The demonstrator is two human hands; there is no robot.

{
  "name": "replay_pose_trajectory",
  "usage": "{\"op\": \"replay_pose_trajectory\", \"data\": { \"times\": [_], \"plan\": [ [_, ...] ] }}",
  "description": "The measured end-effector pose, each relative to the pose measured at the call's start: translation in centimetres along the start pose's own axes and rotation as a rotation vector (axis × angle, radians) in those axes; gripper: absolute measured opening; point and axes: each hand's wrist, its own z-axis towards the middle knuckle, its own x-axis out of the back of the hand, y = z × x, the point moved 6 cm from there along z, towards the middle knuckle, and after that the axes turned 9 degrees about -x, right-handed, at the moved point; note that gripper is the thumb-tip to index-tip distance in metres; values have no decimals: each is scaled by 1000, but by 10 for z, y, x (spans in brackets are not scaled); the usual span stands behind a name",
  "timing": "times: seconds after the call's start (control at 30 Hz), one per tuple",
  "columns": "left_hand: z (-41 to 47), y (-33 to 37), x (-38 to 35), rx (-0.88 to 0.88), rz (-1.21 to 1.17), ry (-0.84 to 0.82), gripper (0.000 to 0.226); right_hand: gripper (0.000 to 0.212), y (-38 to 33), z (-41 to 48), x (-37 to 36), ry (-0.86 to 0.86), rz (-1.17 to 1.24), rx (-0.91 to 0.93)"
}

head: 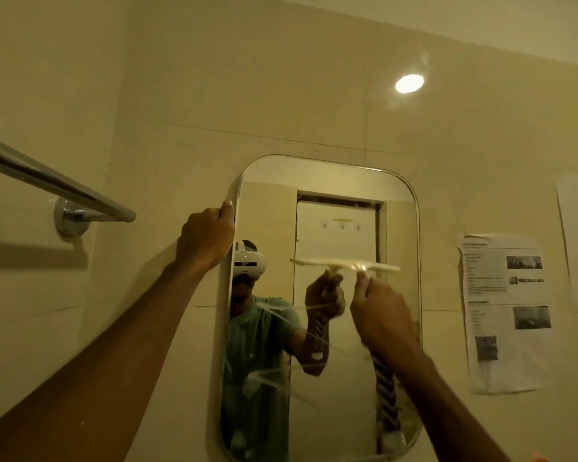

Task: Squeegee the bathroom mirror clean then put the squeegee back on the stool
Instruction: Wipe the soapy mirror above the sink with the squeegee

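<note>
My right hand [381,315] is wrapped around the squeegee [344,264] handle, blade flat on the mirror [334,411] mid-height. Left hand [207,236] clamps the mirror's left edge. Keep blade level w/ even pressure, pull straight down thru the streaks below. Stool's out of view.

My squeegee [374,267] is pale cream. The mirror [401,228] carries whitish streaks across its lower half. Cream tiles [281,95] cover the wall, the towel bar [47,178] is shiny chrome, and the white paper [504,311] shows black print and grey photos.
</note>
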Motion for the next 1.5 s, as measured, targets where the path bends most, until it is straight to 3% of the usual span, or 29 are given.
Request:
{"op": "replay_pose_trajectory", "data": {
  "times": [0.23,0.47,0.63,0.8,0.9,1.07,1.17,1.27,1.4,1.5],
  "plan": [
    [-9,-3,3,116,-302,-4,55,47,-145,100,24,77,93,127],
    [-10,-10,-1,198,-563,-109,61,25,-76,7,-27,-28,109,201],
    [-8,-8,1,136,-483,-117,57,31,-39,-33,-35,-88,-35,127],
    [-8,-6,2,78,-186,-23,45,47,-63,78,48,120,1,130],
    [-10,-3,-1,51,-73,54,46,49,-63,108,67,146,-14,144],
    [-12,-3,-2,57,-31,104,45,43,13,41,16,64,94,71],
    [-15,-2,-2,98,-7,87,43,45,37,6,7,32,36,57],
    [-23,-1,-4,82,19,98,43,47,14,37,32,21,18,124],
    [-35,1,-7,45,80,153,45,47,-29,115,77,147,50,163],
    [-41,2,-7,56,105,182,45,42,-5,104,59,124,88,124]
  ]
}}
